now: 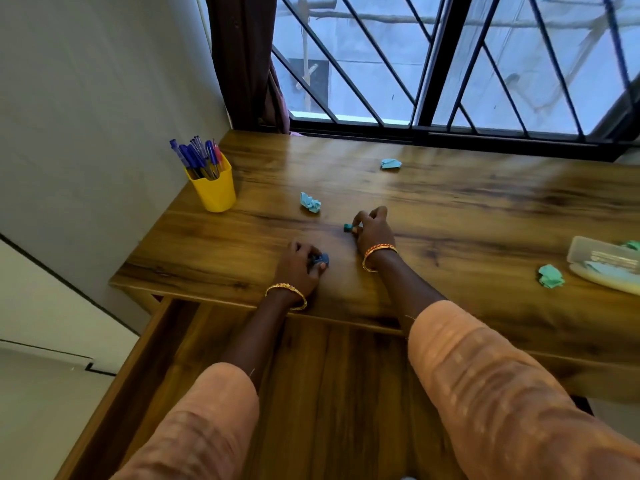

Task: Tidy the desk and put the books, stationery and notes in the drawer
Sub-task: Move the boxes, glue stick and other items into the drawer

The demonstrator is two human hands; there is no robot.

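Centrally, on the wooden desk (450, 209), the left hand (299, 268) grips a crumpled blue note (320, 260); the right hand (372, 230) pinches a small teal object (347, 227). The drawer (329, 375) is open below.
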